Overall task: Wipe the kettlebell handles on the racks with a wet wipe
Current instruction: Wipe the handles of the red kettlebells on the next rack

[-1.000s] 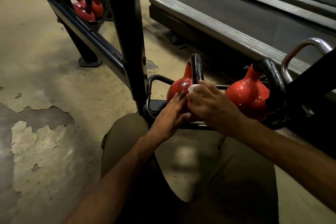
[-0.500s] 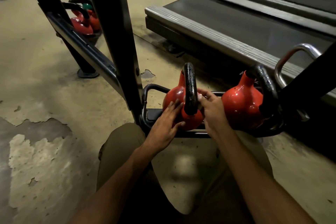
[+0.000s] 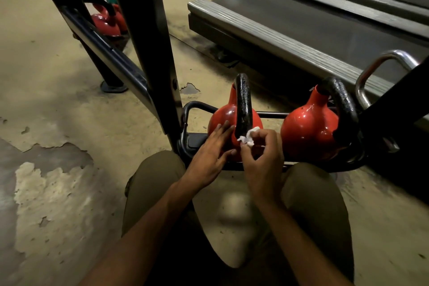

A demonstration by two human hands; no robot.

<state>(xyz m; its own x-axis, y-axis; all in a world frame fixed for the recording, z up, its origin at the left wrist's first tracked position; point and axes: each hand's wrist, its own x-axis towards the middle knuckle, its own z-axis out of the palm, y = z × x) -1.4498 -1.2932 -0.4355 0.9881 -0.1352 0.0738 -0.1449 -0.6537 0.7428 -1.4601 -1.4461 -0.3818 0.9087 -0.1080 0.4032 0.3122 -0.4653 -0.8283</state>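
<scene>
The right hand point(image 3: 262, 158) has slid down the handle point(image 3: 243, 104) to its base; the bunched wet wipe point(image 3: 249, 138) now shows there.

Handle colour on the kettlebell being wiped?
Black handle on a red kettlebell; head view shows it best.

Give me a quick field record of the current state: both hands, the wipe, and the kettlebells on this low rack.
left hand: rests on the near red kettlebell, fingers straight
right hand: pinches the wet wipe
wet wipe: crumpled, at the foot of that kettlebell's black handle
second red kettlebell: to the right on the same rack, untouched
behind: treadmill
</scene>
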